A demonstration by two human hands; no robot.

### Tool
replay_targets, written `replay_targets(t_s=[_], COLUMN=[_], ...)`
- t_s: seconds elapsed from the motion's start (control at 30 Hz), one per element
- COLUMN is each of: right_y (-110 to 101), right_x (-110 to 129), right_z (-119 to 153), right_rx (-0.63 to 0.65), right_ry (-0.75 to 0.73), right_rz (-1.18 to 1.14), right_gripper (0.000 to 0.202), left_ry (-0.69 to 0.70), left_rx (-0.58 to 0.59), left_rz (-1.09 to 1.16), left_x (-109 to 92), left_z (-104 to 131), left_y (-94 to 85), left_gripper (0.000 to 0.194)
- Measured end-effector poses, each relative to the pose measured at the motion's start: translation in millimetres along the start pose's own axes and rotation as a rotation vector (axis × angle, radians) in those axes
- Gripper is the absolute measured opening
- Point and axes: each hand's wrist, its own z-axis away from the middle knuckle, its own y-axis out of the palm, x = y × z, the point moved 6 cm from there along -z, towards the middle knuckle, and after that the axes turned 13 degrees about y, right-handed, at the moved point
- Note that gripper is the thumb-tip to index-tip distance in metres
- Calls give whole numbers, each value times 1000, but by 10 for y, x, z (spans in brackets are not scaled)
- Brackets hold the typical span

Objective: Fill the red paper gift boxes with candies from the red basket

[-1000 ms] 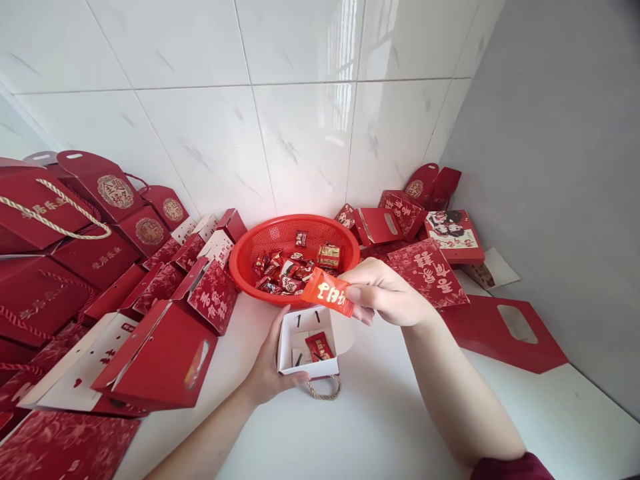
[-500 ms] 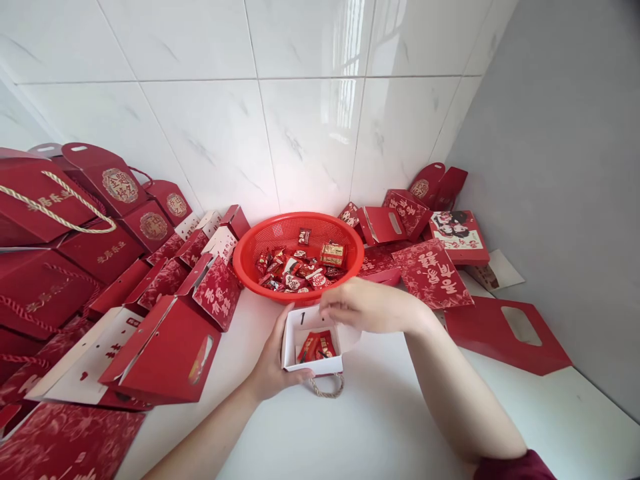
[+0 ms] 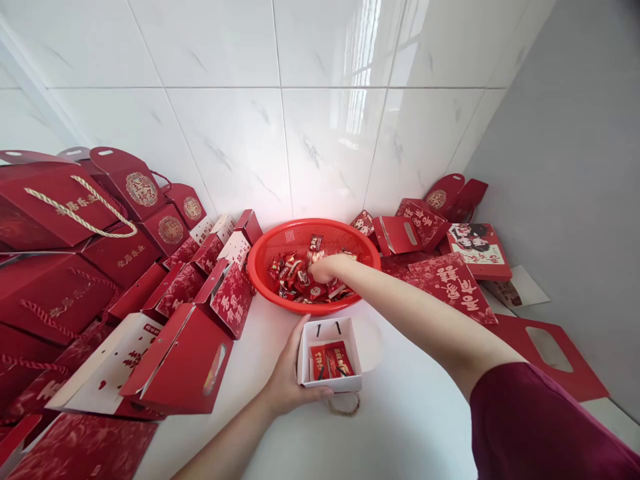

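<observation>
My left hand [image 3: 295, 373] grips a small open gift box [image 3: 356, 360] from its left side, thumb along the near wall. Inside the white box lie red candy packets [image 3: 332, 361], and a twisted rope handle [image 3: 345, 405] hangs from its near edge. My right hand [image 3: 326, 268] reaches down into a red plastic basket [image 3: 313, 308] among wrapped candies [image 3: 295, 275]. The fingers of that hand are hidden by the hand itself and the candies, so their grip does not show.
Red gift boxes with rope handles [image 3: 65, 200] are stacked on the left, with smaller boxes [image 3: 175, 360] beside them. More red boxes [image 3: 425, 223] and flat red cartons [image 3: 550, 350] lie on the right. A white tiled wall [image 3: 225, 147] stands behind the basket.
My right hand has moved from above the gift box forward into the basket. The left hand still holds the box. The whole view has shifted slightly.
</observation>
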Motion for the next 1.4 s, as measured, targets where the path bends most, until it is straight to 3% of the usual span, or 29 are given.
replay_targets(t_s=[0.17, 0.37, 0.7, 0.77, 0.9, 0.97, 1.1, 1.23, 1.4], right_y=[-58, 169, 219, 259, 315, 317, 307, 298, 346], right_x=[-304, -269, -281, -275, -260, -226, -100, 9, 90], right_z=[-258, -260, -321, -315, -304, -292, -225, -144, -77], right_rx=[57, 73, 53, 71, 92, 88, 130, 190, 218], right_ry=[159, 79, 9, -13, -84, -140, -266, -266, -184], right_rz=[229, 278, 228, 211, 183, 179, 194, 266, 383], right_gripper=[34, 31, 31, 40, 90, 103, 86, 62, 66], left_ry=[-26, -33, -32, -27, -22, -25, -24, -8, 7], left_rx=[-25, -1, 11, 8, 10, 12, 16, 16, 11], left_rz=[19, 46, 18, 33, 64, 57, 43, 39, 13], left_x=[30, 24, 17, 20, 24, 27, 29, 29, 28], left_z=[10, -4, 2, 3, -4, -8, -10, -8, -12], left_y=[-14, 15, 5, 11, 24, 23, 19, 19, 20], left_gripper=[125, 124, 123, 123, 123, 123, 123, 118, 114])
